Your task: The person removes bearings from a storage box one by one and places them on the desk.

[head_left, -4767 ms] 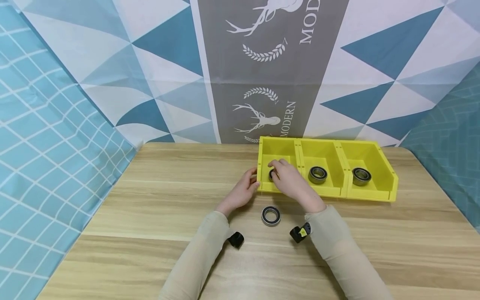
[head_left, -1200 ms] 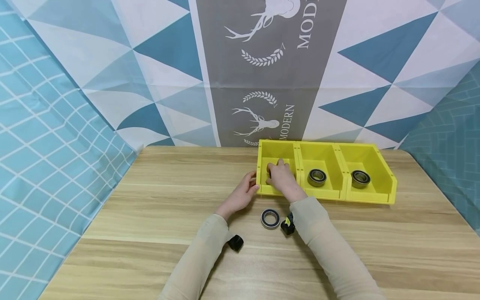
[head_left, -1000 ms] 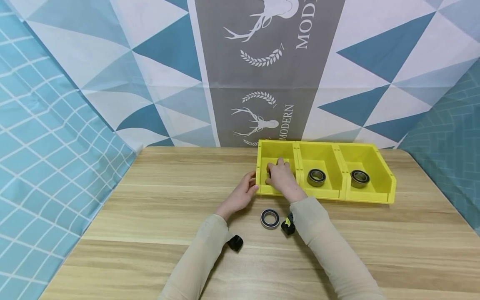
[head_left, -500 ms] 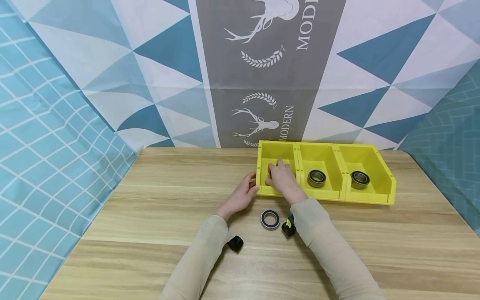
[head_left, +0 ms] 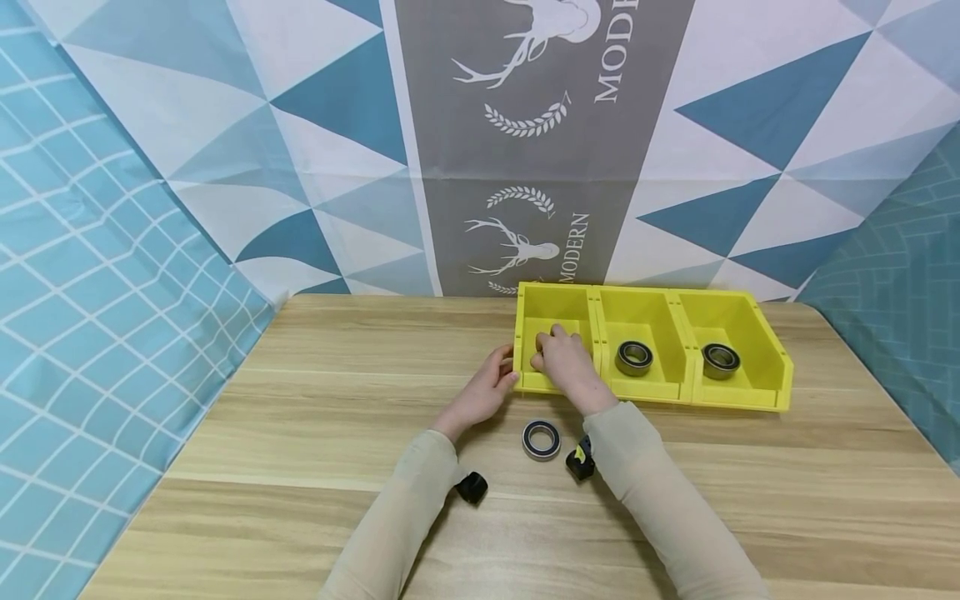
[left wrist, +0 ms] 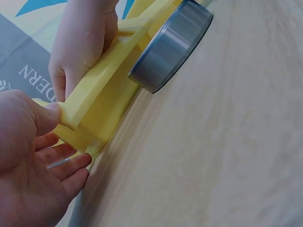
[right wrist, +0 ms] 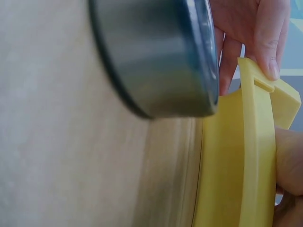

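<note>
My left hand grips the left side of the yellow bin row. In the left wrist view the thumb of the left hand presses the bin's front corner, with the fingers along its outer side. My right hand reaches down into the left compartment, its fingers curled toward the floor; whatever lies beneath them is hidden, and I cannot tell if they hold a bearing. A ball bearing sits in the middle compartment, and another bearing in the right one.
A wider, dark-faced bearing lies flat on the wooden table before the bins, between both forearms. Black wrist cameras hang under the sleeves, the left camera and right camera. A patterned cloth backs the table.
Since the oldest frame the right hand has come lower and left over the left compartment, covering the bearing seen there. Lately its fingers have shifted slightly toward me. The left hand stays put.
</note>
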Tool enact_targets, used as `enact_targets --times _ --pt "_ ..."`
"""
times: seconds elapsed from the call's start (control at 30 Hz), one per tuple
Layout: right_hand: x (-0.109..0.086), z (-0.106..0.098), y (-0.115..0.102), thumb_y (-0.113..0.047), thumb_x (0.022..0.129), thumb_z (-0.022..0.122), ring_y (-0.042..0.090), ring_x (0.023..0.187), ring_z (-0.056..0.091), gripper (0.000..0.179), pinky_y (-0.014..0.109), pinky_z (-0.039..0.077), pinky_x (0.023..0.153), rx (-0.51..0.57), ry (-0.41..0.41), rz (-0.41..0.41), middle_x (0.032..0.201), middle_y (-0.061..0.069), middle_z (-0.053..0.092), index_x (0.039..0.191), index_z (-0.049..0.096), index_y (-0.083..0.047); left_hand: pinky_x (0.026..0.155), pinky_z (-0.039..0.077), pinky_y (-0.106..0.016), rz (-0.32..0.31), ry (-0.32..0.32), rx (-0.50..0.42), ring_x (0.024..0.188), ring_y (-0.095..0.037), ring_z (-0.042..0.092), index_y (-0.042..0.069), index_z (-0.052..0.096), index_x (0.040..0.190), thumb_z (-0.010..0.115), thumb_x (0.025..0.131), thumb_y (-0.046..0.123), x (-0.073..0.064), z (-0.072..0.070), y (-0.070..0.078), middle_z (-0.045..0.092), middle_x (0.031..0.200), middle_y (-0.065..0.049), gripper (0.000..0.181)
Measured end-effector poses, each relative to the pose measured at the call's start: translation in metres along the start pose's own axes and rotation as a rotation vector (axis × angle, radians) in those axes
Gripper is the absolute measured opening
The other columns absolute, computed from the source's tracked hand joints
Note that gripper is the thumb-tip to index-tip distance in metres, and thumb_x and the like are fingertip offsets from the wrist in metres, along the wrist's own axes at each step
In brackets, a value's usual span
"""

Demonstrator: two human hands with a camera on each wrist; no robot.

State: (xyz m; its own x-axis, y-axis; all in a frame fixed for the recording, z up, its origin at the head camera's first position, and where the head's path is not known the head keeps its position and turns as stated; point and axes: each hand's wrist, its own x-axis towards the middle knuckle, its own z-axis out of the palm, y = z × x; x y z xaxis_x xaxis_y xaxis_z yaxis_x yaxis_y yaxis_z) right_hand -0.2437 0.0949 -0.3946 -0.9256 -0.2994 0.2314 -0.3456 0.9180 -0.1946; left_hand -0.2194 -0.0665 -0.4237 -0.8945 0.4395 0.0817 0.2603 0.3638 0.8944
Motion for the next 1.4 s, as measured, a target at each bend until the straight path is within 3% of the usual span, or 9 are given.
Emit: enact_targets --times 0.4,0.67,0.9,1.23,1.4 --pt "-0.005 0.002 0.000 -0.013 0.084 0.051 0.029 0.075 0.048 0.013 0.041 0.042 0.071 0.070 0.015 0.018 0.087 0.013 0.052 0.086 0.057 -0.002 0.105 0.033 -0.034 -0.019 0.000 0.023 0.129 -0.026 0.037 0.001 0.018 0.142 0.038 0.098 0.011 0.002 0.000 -0.002 0.025 0.146 -0.016 0.050" --pt "-0.009 0.003 -0.001 -0.015 0.091 0.048 0.027 0.076 0.047 0.016 0.042 0.040 0.073 0.019 0.031 -0.027 0.087 0.013 0.050 0.092 0.057 -0.001 0.105 0.033 -0.037 -0.001 -0.001 0.019 0.130 -0.029 0.036 -0.001 0.017 0.142 0.038 0.097 0.009 0.002 0.000 -0.001 0.024 0.146 -0.019 0.050" --pt "-0.014 0.002 -0.005 -0.017 0.095 0.045 0.033 0.085 0.050 0.021 0.046 0.043 0.077 -0.055 0.019 -0.050 0.101 0.018 0.051 0.103 0.060 -0.005 0.106 0.033 -0.037 -0.014 -0.002 0.043 0.129 -0.028 0.037 0.001 0.017 0.142 0.038 0.098 0.011 0.000 0.000 0.000 0.025 0.146 -0.018 0.050" --pt "-0.019 -0.006 -0.006 -0.018 0.092 0.051 0.034 0.087 0.044 0.013 0.040 0.047 0.066 0.068 0.041 -0.007 0.101 0.014 0.046 0.091 0.062 -0.010 0.105 0.033 -0.037 -0.005 0.003 0.024 0.130 -0.028 0.036 0.000 0.016 0.142 0.038 0.098 0.010 0.001 0.001 -0.002 0.024 0.146 -0.018 0.051" --pt "-0.021 -0.013 -0.005 -0.016 0.089 0.056 0.033 0.089 0.042 0.009 0.039 0.045 0.070 0.104 0.065 -0.026 0.100 0.014 0.046 0.087 0.063 -0.011 0.105 0.033 -0.040 -0.003 -0.017 0.019 0.129 -0.033 0.036 -0.007 0.016 0.140 0.037 0.097 0.004 -0.010 -0.005 0.024 0.024 0.144 -0.024 0.050"
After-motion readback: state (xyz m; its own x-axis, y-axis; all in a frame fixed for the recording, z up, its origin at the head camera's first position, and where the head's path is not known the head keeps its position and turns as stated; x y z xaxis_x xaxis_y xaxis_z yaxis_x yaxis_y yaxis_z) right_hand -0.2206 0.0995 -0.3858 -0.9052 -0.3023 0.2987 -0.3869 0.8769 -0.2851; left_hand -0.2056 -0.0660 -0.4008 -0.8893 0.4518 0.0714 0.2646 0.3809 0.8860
